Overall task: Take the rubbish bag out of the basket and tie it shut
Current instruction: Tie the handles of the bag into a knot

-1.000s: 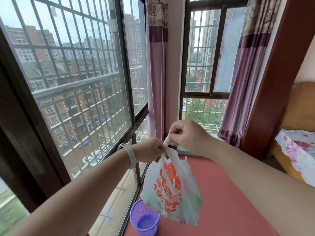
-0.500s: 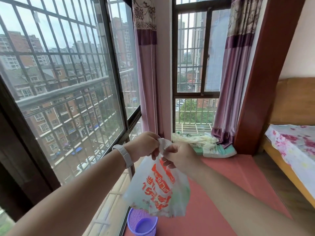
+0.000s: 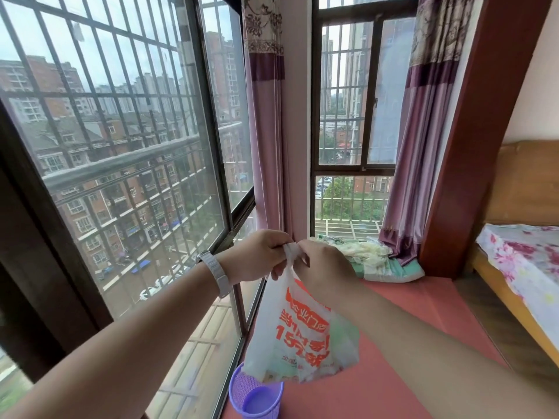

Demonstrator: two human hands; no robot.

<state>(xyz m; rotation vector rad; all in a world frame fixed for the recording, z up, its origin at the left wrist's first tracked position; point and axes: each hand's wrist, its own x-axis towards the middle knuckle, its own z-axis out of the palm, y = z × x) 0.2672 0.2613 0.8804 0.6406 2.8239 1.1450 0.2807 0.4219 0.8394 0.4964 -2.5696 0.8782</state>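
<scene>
Fingers [image 3: 279,247] of both hands pinch the rubbish bag [image 3: 298,334] top, above the basket [image 3: 255,397].

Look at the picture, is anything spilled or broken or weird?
Nothing looks spilled or broken. The rubbish bag hangs in the air, pinched at its top by the left hand and right hand. The purple basket stands upright below it. Only a crumpled pile of bags in the far corner looks untidy.

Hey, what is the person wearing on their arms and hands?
Both forearms are bare, with no sleeves in view and no gloves. The left wrist carries a white, ribbed watch strap. The right hand and the left hand show no rings that I can make out.
</scene>
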